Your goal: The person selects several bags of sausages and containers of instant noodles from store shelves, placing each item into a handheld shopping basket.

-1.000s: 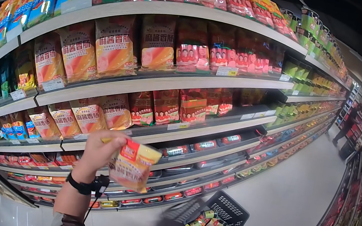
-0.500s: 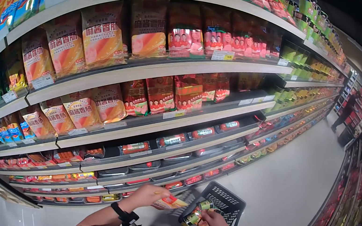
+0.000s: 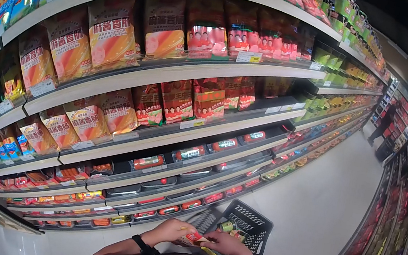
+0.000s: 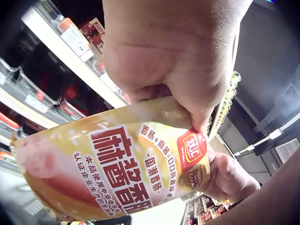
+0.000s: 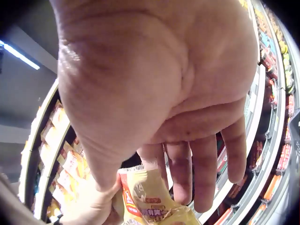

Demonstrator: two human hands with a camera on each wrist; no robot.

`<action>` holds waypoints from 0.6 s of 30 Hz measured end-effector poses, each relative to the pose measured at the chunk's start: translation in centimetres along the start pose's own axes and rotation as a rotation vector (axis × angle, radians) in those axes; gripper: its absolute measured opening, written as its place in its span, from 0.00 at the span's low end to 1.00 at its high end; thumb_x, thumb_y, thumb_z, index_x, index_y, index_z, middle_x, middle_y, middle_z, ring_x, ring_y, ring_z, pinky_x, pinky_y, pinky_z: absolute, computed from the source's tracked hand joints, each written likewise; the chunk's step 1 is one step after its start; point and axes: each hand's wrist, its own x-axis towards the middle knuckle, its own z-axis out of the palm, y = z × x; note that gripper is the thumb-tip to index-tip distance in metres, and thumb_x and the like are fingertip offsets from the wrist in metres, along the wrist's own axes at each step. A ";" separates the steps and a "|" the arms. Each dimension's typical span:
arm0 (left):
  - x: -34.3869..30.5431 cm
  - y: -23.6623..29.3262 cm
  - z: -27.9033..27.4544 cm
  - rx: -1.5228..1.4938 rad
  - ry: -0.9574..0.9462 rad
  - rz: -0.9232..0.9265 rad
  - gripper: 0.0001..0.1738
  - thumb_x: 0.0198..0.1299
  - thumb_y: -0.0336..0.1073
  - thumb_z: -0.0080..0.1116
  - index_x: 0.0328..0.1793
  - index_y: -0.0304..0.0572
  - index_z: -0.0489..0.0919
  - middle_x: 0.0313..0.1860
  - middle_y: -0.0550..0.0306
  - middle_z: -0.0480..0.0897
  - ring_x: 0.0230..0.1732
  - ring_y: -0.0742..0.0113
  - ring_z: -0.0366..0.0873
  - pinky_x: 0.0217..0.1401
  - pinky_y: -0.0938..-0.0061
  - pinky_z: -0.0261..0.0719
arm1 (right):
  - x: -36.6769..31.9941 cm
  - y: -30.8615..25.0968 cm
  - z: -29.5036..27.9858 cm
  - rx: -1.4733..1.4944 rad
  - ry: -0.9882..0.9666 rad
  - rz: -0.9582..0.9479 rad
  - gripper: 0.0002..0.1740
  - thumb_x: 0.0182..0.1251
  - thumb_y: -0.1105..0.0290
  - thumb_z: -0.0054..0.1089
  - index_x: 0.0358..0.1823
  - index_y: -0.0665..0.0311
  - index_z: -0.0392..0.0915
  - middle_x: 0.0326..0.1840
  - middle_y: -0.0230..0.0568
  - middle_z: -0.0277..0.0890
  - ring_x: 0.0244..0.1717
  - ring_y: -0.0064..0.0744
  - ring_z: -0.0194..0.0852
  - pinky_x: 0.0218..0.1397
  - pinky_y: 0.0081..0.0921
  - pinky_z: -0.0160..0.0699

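Both hands meet low in front of the body at a yellow and orange sausage packet [image 4: 126, 164] with a red label near one end. My left hand [image 3: 169, 231] grips it from above, its thumb near the red label in the left wrist view. My right hand [image 3: 228, 243] pinches the sealed top end between thumb and forefinger, while its other fingers [image 5: 204, 173] hang straight. In the right wrist view only the packet's upper part [image 5: 150, 197] shows. Just beyond the right hand is a dark grey shopping basket [image 3: 259, 224] with several small packs [image 3: 228, 226] inside.
Long shelves [image 3: 159, 72] of bagged sausages and snacks run along the left side. Cups [image 3: 345, 11] stand on the upper right shelf. Another shelf row [image 3: 384, 236] lines the right of the pale floor [image 3: 310, 198]. A person [image 3: 383, 121] stands far down the aisle.
The left hand has brought the sausage packet down and right from in front of the shelves. The right hand has left the basket's contents and taken hold of the packet's end.
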 end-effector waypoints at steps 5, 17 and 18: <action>-0.3 -0.2 0.0 0.064 0.027 0.033 0.15 0.67 0.44 0.56 0.51 0.44 0.84 0.40 0.56 0.87 0.38 0.72 0.82 0.44 0.75 0.78 | 1.1 0.3 0.4 -0.181 -0.022 -0.074 0.21 0.72 0.52 0.48 0.45 0.62 0.80 0.40 0.47 0.81 0.44 0.47 0.79 0.47 0.38 0.75; -0.8 -2.1 -0.2 -0.155 0.020 0.113 0.17 0.65 0.40 0.59 0.57 0.40 0.80 0.49 0.56 0.85 0.45 0.70 0.82 0.50 0.74 0.77 | 0.0 -3.9 -3.0 -0.353 0.114 -0.215 0.14 0.70 0.59 0.52 0.39 0.62 0.81 0.35 0.44 0.79 0.35 0.49 0.78 0.38 0.35 0.77; -0.8 -1.7 -0.1 -0.111 0.010 0.126 0.17 0.66 0.40 0.57 0.57 0.40 0.80 0.50 0.55 0.84 0.48 0.68 0.81 0.53 0.74 0.77 | -0.1 -3.8 -3.1 -0.363 0.127 -0.224 0.14 0.70 0.59 0.52 0.39 0.62 0.82 0.35 0.44 0.79 0.35 0.49 0.78 0.38 0.36 0.77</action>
